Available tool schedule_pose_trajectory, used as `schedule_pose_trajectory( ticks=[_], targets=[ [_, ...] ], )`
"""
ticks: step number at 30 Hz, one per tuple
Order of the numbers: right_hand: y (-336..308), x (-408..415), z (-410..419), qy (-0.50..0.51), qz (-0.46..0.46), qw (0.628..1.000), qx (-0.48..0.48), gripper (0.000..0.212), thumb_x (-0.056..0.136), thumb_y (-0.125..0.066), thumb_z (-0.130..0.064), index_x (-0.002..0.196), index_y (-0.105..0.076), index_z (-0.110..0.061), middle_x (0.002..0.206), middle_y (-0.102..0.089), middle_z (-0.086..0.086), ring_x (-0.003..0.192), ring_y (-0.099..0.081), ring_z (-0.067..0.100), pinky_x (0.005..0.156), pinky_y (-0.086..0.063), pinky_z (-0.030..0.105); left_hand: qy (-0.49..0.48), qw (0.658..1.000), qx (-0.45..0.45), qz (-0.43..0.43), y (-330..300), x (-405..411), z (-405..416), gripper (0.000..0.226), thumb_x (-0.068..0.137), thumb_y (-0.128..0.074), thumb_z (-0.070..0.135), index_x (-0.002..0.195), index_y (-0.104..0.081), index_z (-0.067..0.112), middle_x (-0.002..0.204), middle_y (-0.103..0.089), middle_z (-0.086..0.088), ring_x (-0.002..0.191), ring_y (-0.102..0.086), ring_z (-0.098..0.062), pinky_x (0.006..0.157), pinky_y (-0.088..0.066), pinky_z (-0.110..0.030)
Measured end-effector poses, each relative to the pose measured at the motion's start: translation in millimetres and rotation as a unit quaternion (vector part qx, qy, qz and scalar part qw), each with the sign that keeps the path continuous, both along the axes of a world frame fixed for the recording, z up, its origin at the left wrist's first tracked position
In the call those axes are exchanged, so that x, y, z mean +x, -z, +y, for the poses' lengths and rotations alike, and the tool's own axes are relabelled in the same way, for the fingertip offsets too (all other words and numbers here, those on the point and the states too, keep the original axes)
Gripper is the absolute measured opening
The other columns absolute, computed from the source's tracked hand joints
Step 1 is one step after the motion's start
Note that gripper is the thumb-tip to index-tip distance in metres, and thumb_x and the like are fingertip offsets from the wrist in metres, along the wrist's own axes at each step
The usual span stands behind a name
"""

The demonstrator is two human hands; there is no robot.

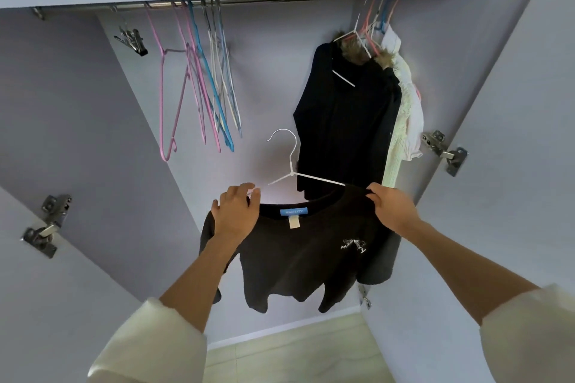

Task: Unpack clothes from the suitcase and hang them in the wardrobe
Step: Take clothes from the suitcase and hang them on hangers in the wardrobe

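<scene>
Your left hand (235, 211) and right hand (392, 208) each pinch a shoulder of the dark top (298, 255), which hangs between them on a white hanger (292, 165) inside the wardrobe (93, 134).

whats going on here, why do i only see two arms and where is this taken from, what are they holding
There is no machine here: the picture comes from one wide-angle camera worn on a person's head, looking forward into an open wardrobe, so you see only their own arms.

The left hand and right hand each grip a shoulder of a dark brown top at the neckline. A white hanger is partly slipped into the neck, its hook free and not yet on the rail.

On the rail, a bunch of empty coloured hangers hangs to the left, and to the right a black coat with a fur collar and some white clothes. No suitcase is in view.
</scene>
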State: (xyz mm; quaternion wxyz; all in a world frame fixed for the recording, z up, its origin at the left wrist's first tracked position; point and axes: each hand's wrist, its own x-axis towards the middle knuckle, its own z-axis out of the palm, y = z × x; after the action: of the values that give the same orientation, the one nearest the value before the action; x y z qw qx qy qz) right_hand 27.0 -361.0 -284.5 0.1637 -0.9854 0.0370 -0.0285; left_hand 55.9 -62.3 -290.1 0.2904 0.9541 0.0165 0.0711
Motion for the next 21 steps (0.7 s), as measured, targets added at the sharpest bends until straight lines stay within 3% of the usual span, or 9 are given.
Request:
schedule_pose_trajectory(
  ticks=[4,11,13,17,21],
  targets=[
    [-7,-3,6,0.049,-0.038,0.997,-0.04,0.026,0.1,-0.036,-0.021,0.109,-0.057,-0.008,0.088,-0.065,0.013,0.08,-0.061,0.029,0.064,-0.043,0.032,0.045,0.997,-0.06,-0.002,-8,2,-24,0.039,0.098,-0.04,0.035,0.134,-0.046,0.02,0.139,-0.045,-0.01,0.124,-0.044,-0.027,0.107,-0.034,-0.044],
    [-55,6,14,0.137,-0.076,0.988,-0.011,0.029,0.099,-0.038,-0.021,0.106,-0.061,-0.005,0.105,-0.064,0.017,0.1,-0.059,0.036,0.077,-0.046,0.037,0.066,0.993,-0.014,-0.098,-49,17,-46,0.041,0.099,-0.039,0.034,0.136,-0.043,0.016,0.142,-0.042,-0.009,0.127,-0.042,-0.027,0.105,-0.035,-0.041],
    [-75,11,17,0.143,-0.094,0.985,0.015,0.03,0.098,-0.039,-0.022,0.101,-0.063,-0.006,0.099,-0.064,0.015,0.099,-0.059,0.034,0.077,-0.045,0.036,0.07,0.988,0.004,-0.136,-70,23,-52,0.043,0.098,-0.04,0.033,0.137,-0.041,0.016,0.142,-0.042,-0.01,0.127,-0.042,-0.027,0.104,-0.037,-0.041],
    [-112,31,20,0.165,-0.16,0.966,0.123,0.029,0.094,-0.043,-0.02,0.075,-0.06,-0.005,0.072,-0.056,0.008,0.076,-0.056,0.029,0.065,-0.037,0.029,0.05,0.968,0.041,-0.241,-118,35,-61,0.042,0.097,-0.043,0.028,0.136,-0.042,0.014,0.138,-0.044,-0.012,0.125,-0.042,-0.028,0.104,-0.033,-0.043],
    [-126,45,19,0.159,-0.199,0.956,0.148,0.031,0.095,-0.043,-0.022,0.073,-0.06,-0.008,0.067,-0.055,0.005,0.074,-0.057,0.029,0.069,-0.044,0.033,-0.014,0.927,0.093,-0.363,-149,40,-68,0.044,0.087,-0.049,0.025,0.13,-0.05,0.012,0.132,-0.049,-0.017,0.124,-0.043,-0.035,0.102,-0.03,-0.054]
  ],
)
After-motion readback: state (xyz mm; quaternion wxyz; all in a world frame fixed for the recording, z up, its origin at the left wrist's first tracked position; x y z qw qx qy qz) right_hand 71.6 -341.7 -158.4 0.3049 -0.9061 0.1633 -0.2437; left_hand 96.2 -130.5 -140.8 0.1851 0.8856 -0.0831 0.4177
